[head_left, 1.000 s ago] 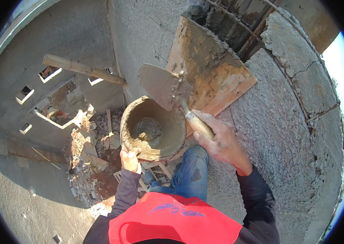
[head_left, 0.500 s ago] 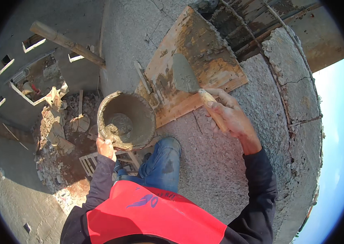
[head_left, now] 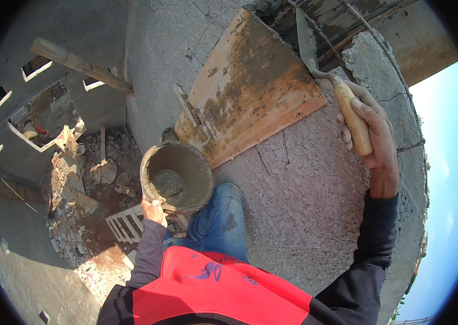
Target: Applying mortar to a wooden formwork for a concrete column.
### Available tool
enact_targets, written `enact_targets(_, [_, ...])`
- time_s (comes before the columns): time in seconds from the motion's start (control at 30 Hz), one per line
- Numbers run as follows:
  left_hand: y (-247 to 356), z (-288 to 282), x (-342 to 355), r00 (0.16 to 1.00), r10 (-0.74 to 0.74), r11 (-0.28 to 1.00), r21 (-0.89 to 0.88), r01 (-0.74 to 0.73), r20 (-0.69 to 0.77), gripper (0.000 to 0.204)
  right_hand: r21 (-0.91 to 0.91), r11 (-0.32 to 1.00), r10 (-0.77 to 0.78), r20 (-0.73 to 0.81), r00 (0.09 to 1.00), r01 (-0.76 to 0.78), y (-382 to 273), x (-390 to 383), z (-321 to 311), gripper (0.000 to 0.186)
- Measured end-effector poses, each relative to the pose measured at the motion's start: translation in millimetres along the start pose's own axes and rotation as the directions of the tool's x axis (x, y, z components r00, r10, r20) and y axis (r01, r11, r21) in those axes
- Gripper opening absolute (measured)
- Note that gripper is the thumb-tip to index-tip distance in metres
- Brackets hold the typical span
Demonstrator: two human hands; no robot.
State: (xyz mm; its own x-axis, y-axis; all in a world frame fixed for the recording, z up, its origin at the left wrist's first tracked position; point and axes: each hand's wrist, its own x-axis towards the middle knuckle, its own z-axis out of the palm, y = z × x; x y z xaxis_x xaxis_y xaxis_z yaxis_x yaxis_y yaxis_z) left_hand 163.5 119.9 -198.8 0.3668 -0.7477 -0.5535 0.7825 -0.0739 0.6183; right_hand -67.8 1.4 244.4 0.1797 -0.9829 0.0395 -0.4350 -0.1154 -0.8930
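My left hand (head_left: pixel 154 212) grips the near rim of a mortar-crusted bucket (head_left: pixel 199 176), which tilts so its inside shows. Some wet grey mortar (head_left: pixel 168 184) lies at its bottom. My right hand (head_left: pixel 371 122) is closed round the wooden handle of a trowel (head_left: pixel 355 120). The metal blade points away from me, by the far right edge of a wooden board (head_left: pixel 250 92) and the gap with steel bars. Wet mortar smears cover much of that board, which is fixed against the rough concrete surface. The bucket is close to the board's lower left corner.
Steel bars (head_left: pixel 367 24) run across the gap at the upper right, beside broken concrete (head_left: pixel 370 65). A wooden pole (head_left: pixel 80 60) juts out at the upper left. Far below on the left lie rubble (head_left: pixel 72 187) and a slatted wooden pallet (head_left: pixel 125 225).
My right hand has moved the trowel right and away from me, from over the board to its far right edge. The bucket has shifted slightly right and nearer in my left hand.
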Motion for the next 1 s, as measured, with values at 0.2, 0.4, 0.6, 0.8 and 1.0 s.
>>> enact_targets(0.2, [1, -28, 6, 0.989, 0.082, 0.997, -0.005, -0.082, 0.119, 0.047, 0.704, 0.709, -0.047, 0.01, 0.999, 0.026, 71, 14, 55, 0.037])
enact_targets(0.4, [47, -8, -10, 0.961, 0.189, 0.978, 0.047, -0.203, 0.203, 0.043, 0.323, 0.942, 0.012, 0.234, 0.972, -0.089, 114, -7, 104, 0.041])
enact_targets(0.6, [75, -5, -9, 0.937, 0.279, 0.945, 0.114, -0.306, 0.211, 0.046, -0.524, 0.761, -0.131, 0.455, 0.881, 0.384, 233, -31, 192, 0.043])
enact_targets(0.8, [88, -3, -2, 0.928, 0.27, 0.84, 0.409, -0.357, 0.256, 0.048, -0.498, 0.628, -0.412, 0.439, 0.798, 0.598, 267, -33, 274, 0.026])
enact_targets(1.0, [109, 24, -15, 0.743, 0.496, 0.416, 0.628, -0.657, 0.449, 0.048, -0.504, 0.729, -0.312, 0.356, 0.881, 0.462, 263, 5, 253, 0.036])
